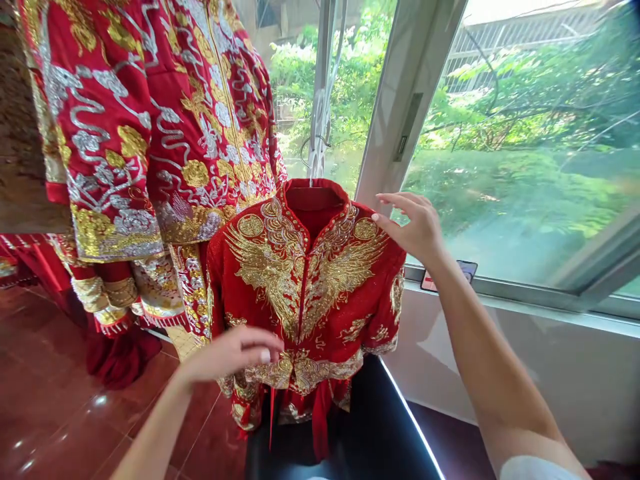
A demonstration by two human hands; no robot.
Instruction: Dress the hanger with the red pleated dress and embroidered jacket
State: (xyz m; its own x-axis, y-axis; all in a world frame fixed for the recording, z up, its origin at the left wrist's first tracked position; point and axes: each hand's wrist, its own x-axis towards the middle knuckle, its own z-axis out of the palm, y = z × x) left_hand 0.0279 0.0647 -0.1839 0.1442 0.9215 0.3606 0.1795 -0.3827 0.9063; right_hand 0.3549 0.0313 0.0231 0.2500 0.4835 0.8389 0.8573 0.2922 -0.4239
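A red jacket point(330, 313) with gold embroidery of spread wings hangs upright by a metal hook point(311, 160) in front of the window. Its stand collar parts at the top, and the front edges meet down the middle. By the jacket's right shoulder, my right hand point(417, 223) is open, thumb and fingers apart; whether the fingertips touch the cloth I cannot tell. My left hand point(233, 350) hovers before the lower front, its fingers loosely bent and nothing visible in them. Red ribbons point(321, 420) dangle below the hem.
Larger red garments point(170, 120) with gold and silver embroidery hang at the left. A black seat or stand point(380, 427) lies under the jacket. On the window sill rests a phone point(465, 270). Sliding window frames point(400, 127) rise behind, and red tiles point(65, 393) cover the floor.
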